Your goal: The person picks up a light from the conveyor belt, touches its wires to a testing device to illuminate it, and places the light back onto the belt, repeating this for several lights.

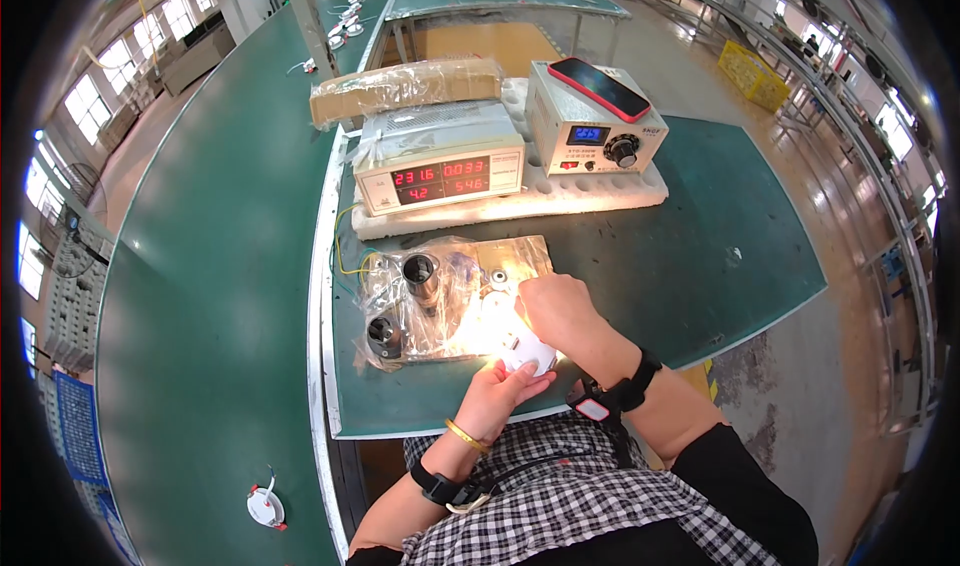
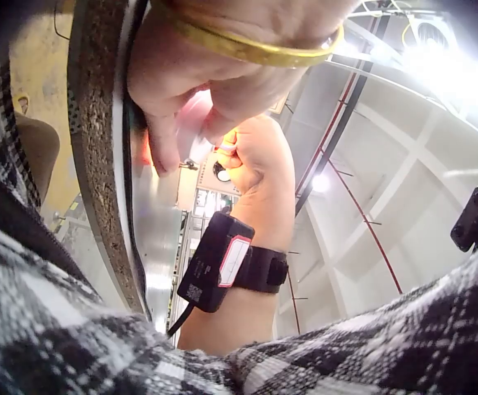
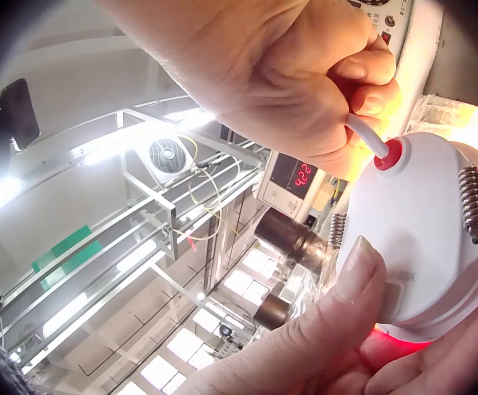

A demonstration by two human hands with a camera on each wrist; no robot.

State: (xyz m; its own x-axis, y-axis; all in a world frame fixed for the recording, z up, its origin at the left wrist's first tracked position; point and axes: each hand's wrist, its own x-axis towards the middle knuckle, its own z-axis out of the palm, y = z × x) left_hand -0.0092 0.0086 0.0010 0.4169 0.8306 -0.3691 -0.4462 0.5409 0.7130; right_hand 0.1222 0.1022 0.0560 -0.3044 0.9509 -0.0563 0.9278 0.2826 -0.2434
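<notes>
A round white lamp (image 1: 530, 355) with coil springs glows brightly above the front edge of a plastic-wrapped board (image 1: 540, 256). My left hand (image 1: 507, 390) grips its rim, the thumb lying on the white back in the right wrist view. From a red grommet on the lamp (image 3: 393, 155) comes a short white cable (image 3: 367, 134), which the curled fingers of my right hand (image 3: 305, 90) pinch. Glare hides the lamp's lit face and part of the board. Two dark cylindrical sockets (image 1: 421, 278) stand on the board, left of the hands.
Behind the board, a meter with red digits (image 1: 440, 181) and a regulator box (image 1: 597, 136) bearing a phone (image 1: 600, 88) sit on white foam (image 1: 590, 192). A taped carton (image 1: 405, 91) lies on the meter. Another white lamp (image 1: 266, 507) rests on the left green table (image 1: 215, 296).
</notes>
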